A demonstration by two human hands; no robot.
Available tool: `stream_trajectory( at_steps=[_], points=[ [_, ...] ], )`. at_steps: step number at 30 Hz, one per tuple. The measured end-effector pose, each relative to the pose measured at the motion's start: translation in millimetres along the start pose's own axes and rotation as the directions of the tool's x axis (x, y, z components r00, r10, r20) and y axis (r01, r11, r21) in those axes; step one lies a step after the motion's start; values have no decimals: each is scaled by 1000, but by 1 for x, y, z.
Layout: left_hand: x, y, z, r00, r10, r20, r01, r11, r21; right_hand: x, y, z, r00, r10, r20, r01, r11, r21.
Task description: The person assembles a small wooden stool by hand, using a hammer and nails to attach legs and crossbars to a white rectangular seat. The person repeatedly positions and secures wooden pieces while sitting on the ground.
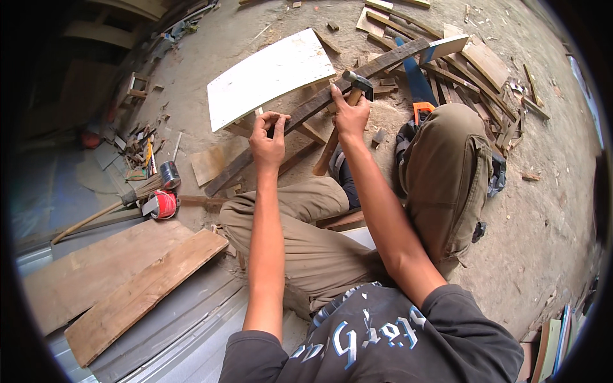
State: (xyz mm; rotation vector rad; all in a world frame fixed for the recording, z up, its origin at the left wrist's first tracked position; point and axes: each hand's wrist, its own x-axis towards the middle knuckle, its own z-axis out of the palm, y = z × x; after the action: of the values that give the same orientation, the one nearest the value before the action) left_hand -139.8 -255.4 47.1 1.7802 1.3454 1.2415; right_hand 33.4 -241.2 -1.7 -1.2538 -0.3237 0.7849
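Observation:
My right hand is wrapped around a claw hammer, its wooden handle slanting down and its metal head up by my thumb. Just left of it, my left hand is closed in a pinch against a long dark wooden batten; anything between the fingertips is too small to make out. The batten runs diagonally from low left to upper right, in front of a white panel. Under the panel, pale wood pieces show partly. A handsaw with a blue blade and orange handle lies beyond my right knee.
Wood offcuts are heaped at the upper right. At left lie a red tape roll, a tin can and a brush with a long handle. Brown planks rest on grey metal sheets at lower left.

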Motion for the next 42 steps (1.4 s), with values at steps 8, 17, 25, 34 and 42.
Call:
stream_trajectory(
  at_steps=[8,17,25,34,42],
  points=[
    [-2,4,-1,1000,-12,6,12,1000,25,3,5,-3,999,-11,35,12,1000,-18],
    [-3,9,0,1000,-31,-2,31,999,42,-2,-6,-3,998,26,50,-23,998,-54],
    [-2,5,0,1000,-20,3,20,999,25,0,-2,-4,998,-13,60,17,998,-58],
    [-1,8,0,999,-31,15,30,997,67,3,2,-4,998,5,64,-2,999,-54],
    [1,2,1,998,58,-35,-51,984,171,5,0,-3,997,-43,59,45,999,-27]
  ],
)
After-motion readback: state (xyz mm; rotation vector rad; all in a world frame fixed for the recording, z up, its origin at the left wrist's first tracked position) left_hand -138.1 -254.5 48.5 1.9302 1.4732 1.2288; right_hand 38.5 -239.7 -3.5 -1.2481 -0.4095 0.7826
